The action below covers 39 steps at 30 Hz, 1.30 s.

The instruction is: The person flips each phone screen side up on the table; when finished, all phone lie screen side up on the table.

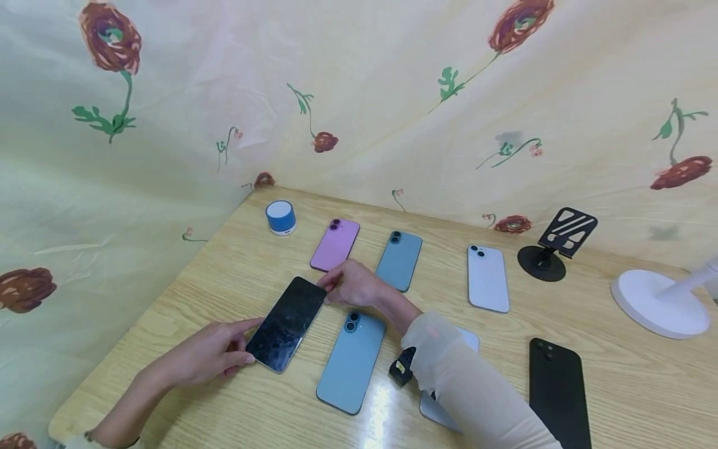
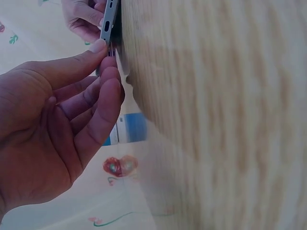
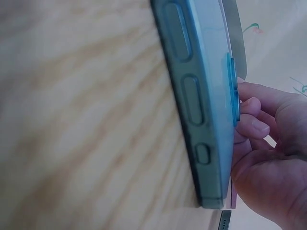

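A smartphone [image 1: 287, 324] with a dark, smudged screen lies face up at the left of the table. At its lower left corner is my left hand [image 1: 207, 352], the index finger along the side and the thumb at the bottom. In the left wrist view the thumb and fingers pinch the end of the phone [image 2: 109, 24] near its port. My right hand [image 1: 356, 285] holds the upper right edge with its fingertips. Right beside it lies a blue phone [image 1: 351, 363], back up. The right wrist view shows a blue phone's side buttons [image 3: 192, 98] up close, partly hiding the hand.
Behind are a purple phone [image 1: 335, 244], another blue phone [image 1: 399, 259] and a small blue speaker-like cylinder [image 1: 280, 218]. Rightward lie a white phone [image 1: 488, 279], a black stand [image 1: 566, 234], a white round base [image 1: 659, 305] and a black phone [image 1: 558, 386]. My right sleeve partly covers a pale phone [image 1: 470, 338].
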Each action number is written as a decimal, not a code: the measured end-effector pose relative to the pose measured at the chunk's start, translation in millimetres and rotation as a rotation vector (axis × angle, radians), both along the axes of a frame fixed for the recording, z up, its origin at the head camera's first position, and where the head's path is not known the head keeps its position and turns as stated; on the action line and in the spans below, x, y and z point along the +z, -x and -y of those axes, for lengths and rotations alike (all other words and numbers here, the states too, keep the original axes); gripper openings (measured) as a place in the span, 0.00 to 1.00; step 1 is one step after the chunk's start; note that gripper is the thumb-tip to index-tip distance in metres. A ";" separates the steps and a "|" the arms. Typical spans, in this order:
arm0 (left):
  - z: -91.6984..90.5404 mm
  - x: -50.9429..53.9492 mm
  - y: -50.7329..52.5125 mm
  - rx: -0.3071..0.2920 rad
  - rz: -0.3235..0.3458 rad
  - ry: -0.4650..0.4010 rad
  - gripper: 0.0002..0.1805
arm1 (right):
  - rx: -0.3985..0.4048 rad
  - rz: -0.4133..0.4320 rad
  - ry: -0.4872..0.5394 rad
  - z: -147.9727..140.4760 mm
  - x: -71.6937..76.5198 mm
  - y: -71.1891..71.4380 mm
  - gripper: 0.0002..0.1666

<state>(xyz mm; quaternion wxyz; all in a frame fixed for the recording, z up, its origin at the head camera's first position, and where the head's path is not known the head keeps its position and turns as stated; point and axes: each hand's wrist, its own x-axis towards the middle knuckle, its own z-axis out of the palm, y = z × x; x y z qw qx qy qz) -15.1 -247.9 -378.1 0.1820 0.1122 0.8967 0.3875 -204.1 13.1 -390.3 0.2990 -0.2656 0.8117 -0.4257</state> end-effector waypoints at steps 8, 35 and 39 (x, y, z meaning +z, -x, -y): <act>1.1 -1.0 1.6 -0.015 -0.031 0.075 0.37 | 0.000 0.030 -0.004 0.8 0.8 -0.7 0.17; -25.5 44.2 40.2 0.019 -0.081 0.230 0.32 | -0.043 -0.010 -0.031 -14.9 22.6 5.2 0.16; -43.1 46.3 55.3 0.010 -0.095 0.250 0.31 | -0.061 -0.039 -0.020 -22.3 27.3 10.9 0.15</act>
